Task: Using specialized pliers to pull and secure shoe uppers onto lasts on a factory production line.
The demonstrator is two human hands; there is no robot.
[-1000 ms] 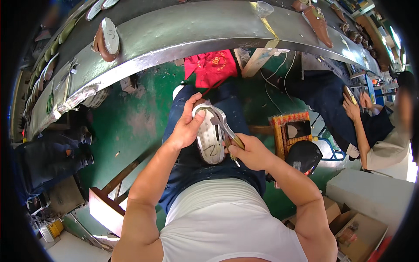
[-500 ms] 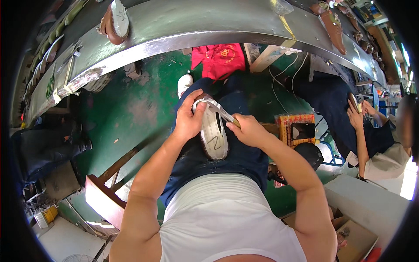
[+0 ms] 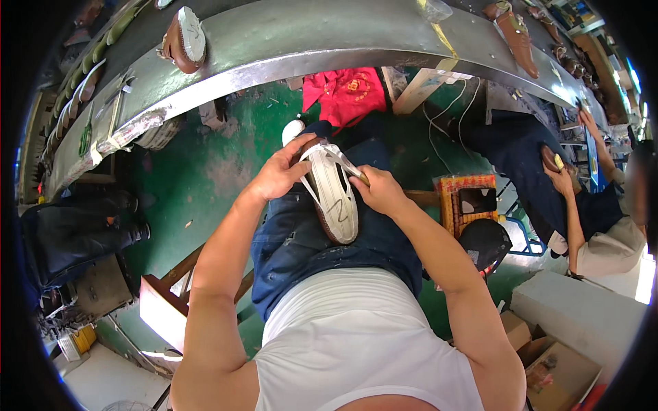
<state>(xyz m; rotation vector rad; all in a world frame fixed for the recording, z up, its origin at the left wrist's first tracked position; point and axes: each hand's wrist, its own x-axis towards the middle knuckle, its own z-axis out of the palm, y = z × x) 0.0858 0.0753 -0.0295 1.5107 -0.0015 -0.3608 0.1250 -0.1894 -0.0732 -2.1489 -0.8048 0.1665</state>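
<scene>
A shoe [image 3: 334, 195] lies sole up on my lap, its whitish sole marked with a dark squiggle and its brown upper showing along the side. My left hand [image 3: 279, 171] is wrapped round the far end of the shoe, thumb by the sole's edge. In my right hand [image 3: 380, 190] is a slim hand tool with a flat metal end [image 3: 354, 169], close against the sole's right edge; its exact kind is unclear. A thin white strip [image 3: 310, 183] hangs loose along the left of the sole.
A long metal bench [image 3: 274, 58] crosses ahead, bearing a shoe [image 3: 184, 41] at left and brown shoes [image 3: 514, 38] at right. Below it is a red cloth item [image 3: 346, 92]. A co-worker's hand [image 3: 562, 179] holds a shoe at right. Cardboard boxes [image 3: 562, 370] stand lower right.
The white strip, earlier stretched between my hands across the far end, now hangs along the sole's left side. My left hand has shifted slightly left, and the tool's metal end shows more.
</scene>
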